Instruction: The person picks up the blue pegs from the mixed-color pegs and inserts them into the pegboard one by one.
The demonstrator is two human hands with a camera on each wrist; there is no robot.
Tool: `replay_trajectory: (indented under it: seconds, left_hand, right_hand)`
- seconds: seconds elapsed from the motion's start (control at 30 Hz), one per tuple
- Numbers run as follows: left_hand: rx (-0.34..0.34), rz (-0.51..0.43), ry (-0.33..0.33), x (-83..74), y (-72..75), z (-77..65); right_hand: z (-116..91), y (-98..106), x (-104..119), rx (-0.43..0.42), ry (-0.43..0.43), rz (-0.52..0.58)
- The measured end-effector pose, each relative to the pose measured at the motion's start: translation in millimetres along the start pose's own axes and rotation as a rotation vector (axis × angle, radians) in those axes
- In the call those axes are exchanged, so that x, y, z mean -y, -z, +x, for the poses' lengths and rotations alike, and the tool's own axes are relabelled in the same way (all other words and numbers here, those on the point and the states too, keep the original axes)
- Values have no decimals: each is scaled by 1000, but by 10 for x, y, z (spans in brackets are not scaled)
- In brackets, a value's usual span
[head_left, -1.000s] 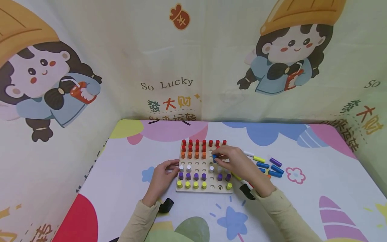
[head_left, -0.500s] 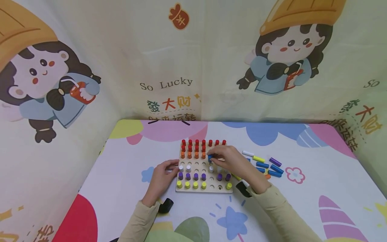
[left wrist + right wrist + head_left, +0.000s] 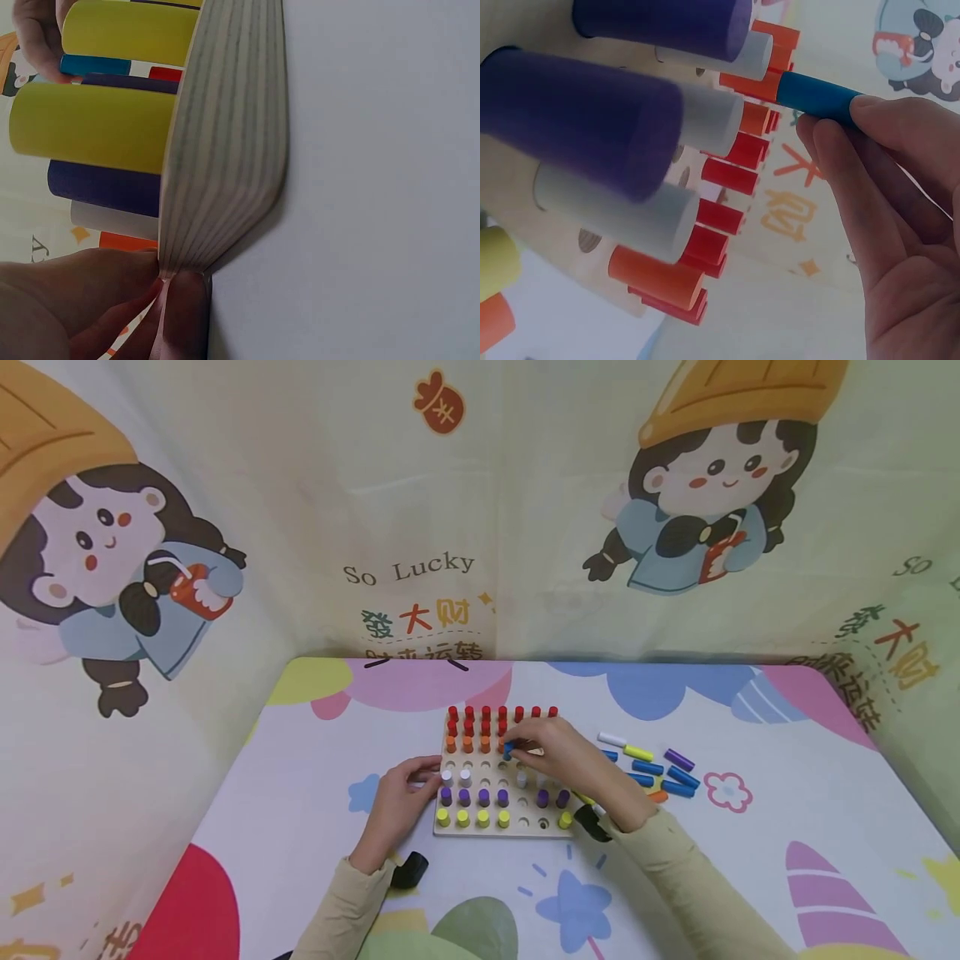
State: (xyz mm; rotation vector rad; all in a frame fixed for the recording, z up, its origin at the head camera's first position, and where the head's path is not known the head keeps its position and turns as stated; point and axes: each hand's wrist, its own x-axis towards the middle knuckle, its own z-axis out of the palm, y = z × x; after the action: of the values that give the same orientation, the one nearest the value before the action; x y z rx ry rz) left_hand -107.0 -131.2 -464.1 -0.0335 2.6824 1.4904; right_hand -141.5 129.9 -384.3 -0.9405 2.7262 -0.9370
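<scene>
A wooden pegboard [image 3: 504, 835] holds upright pegs in coloured rows: red at the back, then orange, white, purple and yellow at the front. My right hand [image 3: 558, 756] pinches a blue peg [image 3: 508, 750] between thumb and fingertips. In the right wrist view the blue peg [image 3: 817, 97] is in the air above the board, its lower end free of any hole. My left hand [image 3: 401, 802] holds the board's left edge; in the left wrist view the thumb [image 3: 112, 281] lies at the top rim and a finger [image 3: 186, 311] against the side. The right hand hides part of the board.
Right of the board lie loose pegs: several blue ones [image 3: 678, 789], a purple one [image 3: 678, 758], a yellow one [image 3: 638, 752], a white one [image 3: 611, 738] and an orange one [image 3: 657, 796]. A patterned cloth [image 3: 300, 893] covers the table. A printed curtain [image 3: 525, 527] hangs behind.
My right hand has moved left over the board with the blue peg, from beside the right columns to near the orange row's fourth peg. My left hand stays at the edge.
</scene>
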Motion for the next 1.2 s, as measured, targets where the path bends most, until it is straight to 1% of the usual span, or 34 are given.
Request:
replay_trajectory:
  seconds: [0.13, 0.3, 0.37, 0.47, 0.77, 0.93, 1.1, 1.2]
  left_hand:
    - [1, -2, 6, -6, 5, -10]
    - [-2, -2, 2, -10, 10, -17]
    - [-3, 1, 1, -9, 12, -16]
    - [-3, 6, 2, -5, 12, -12]
    - [2, 6, -4, -5, -9, -4]
    - [2, 9, -11, -11, -23, -2]
    - [5, 10, -6, -5, -8, -2]
    - [7, 15, -5, 9, 0, 0]
  right_hand:
    - [37, -8, 30, 19, 6, 1]
    - [69, -25, 38, 14, 50, -29]
    - [83, -28, 45, 15, 52, -31]
    - [102, -32, 63, 24, 40, -36]
    - [134, -16, 101, 50, -40, -17]
    - [161, -14, 101, 54, -38, -18]
    - [211, -43, 137, 63, -28, 15]
    - [236, -63, 161, 76, -22, 10]
